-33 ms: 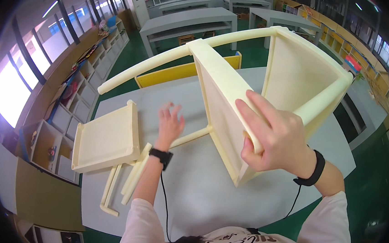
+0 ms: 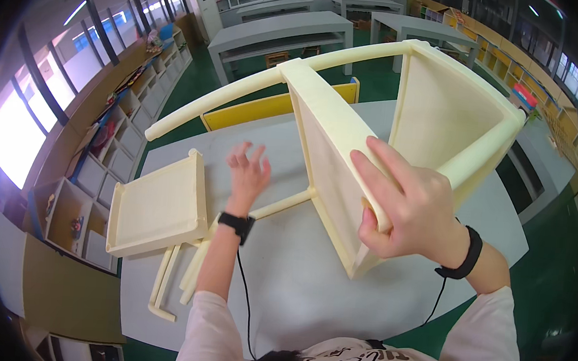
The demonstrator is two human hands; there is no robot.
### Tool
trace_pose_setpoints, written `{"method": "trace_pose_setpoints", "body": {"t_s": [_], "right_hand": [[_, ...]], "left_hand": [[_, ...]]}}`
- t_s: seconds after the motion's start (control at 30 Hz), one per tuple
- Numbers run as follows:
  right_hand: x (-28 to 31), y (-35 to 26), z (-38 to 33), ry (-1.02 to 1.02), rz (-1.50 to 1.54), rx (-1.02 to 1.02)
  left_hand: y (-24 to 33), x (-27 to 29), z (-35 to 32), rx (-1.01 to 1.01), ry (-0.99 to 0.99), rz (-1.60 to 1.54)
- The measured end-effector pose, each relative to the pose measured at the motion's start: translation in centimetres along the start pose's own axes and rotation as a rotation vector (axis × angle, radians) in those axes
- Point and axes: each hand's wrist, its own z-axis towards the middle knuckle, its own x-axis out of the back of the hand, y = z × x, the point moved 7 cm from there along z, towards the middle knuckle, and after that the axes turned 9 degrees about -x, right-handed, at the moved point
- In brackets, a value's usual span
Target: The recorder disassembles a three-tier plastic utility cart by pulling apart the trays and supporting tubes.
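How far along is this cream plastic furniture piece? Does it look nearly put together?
Partly. Done: the frame already joins panels and a long curved bar. In hand: the right hand grips one panel's edge, holding the frame tilted on the grey table; the left hand hovers open beside it. Left: a flat panel and loose bars lie unattached.

Pale pink long sleeves, black wristbands with thin cables

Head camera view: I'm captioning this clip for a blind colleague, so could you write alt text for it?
A person's right hand grips the edge of a pale cream plastic chair frame tilted up over a grey table. The left hand, fingers spread, is open above the table and holds nothing. A separate cream plastic panel and loose cream bars lie at the table's left, in a room with shelving.
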Motion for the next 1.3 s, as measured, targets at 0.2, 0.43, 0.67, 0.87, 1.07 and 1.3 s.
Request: {"method": "trace_pose_setpoints", "body": {"t_s": [0.2,0.43,0.67,0.87,1.07,1.3], "right_hand": [[-0.6,0.2,0.3,-0.01,0.025,-0.004],[-0.7,0.3,0.1,0.027,0.014,0.065],[-0.6,0.0,-0.2,0.035,0.027,0.059],[-0.6,0.1,-0.4,0.05,0.027,0.033],[-0.4,0.1,-0.4,0.046,0.025,0.029],[-0.2,0.5,-0.4,-0.054,0.047,-0.04]], "left_hand": [[-6.3,5.0,11.2,0.04,0.008,0.548],[-14.7,4.7,8.1,0.136,-0.364,0.579],[-14.9,4.5,8.3,0.097,-0.518,0.479],[-14.6,4.5,8.8,0.146,-0.643,0.257],[-15.5,3.6,8.4,0.166,-0.774,0.101],[-15.9,2.8,7.8,0.447,-0.986,-0.329]]}}
